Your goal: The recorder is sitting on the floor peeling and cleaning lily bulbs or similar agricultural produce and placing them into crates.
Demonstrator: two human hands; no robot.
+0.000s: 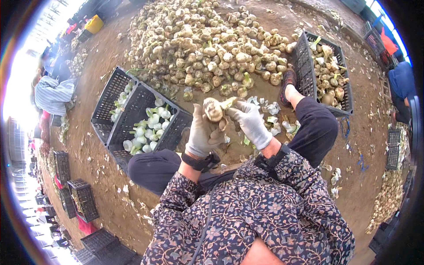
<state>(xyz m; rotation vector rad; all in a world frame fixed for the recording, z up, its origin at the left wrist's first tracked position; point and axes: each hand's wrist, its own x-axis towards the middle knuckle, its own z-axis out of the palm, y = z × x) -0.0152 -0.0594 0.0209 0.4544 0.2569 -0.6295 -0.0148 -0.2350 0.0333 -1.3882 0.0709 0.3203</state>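
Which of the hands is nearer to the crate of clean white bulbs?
The left. The left hand, gloved and holding a dirty bulb, is just beside the dark crate of white bulbs. The right hand sits on the bulb's far side, farther from the crate.

We sit on the ground with the big heap of bulbs before us. To our left stand two crates with peeled bulbs in them; to our right, behind our foot, stands another crate with unpeeled bulbs.
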